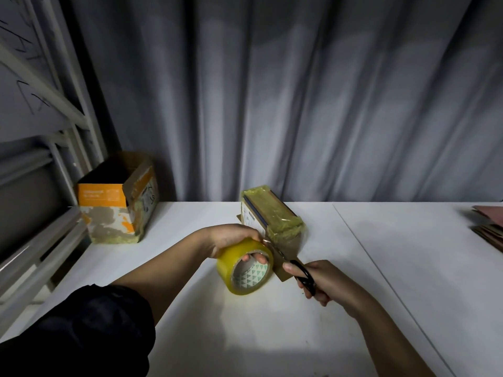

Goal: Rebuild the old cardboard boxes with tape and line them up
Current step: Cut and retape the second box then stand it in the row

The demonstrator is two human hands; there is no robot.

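The white, smooth bench (353, 268) carried an open orange-and-brown cardboard box (119, 205), worn and patched, at its far left corner. A smaller taped box (269, 216), wrapped in glossy yellowish tape, stood near the far edge at centre. The left hand (231, 238) gripped the round yellow tape roll (245, 265), fingers curled through its core, just beside that box. The right hand (321, 281) clamped black-handled scissors (296, 268), blades between roll and box.
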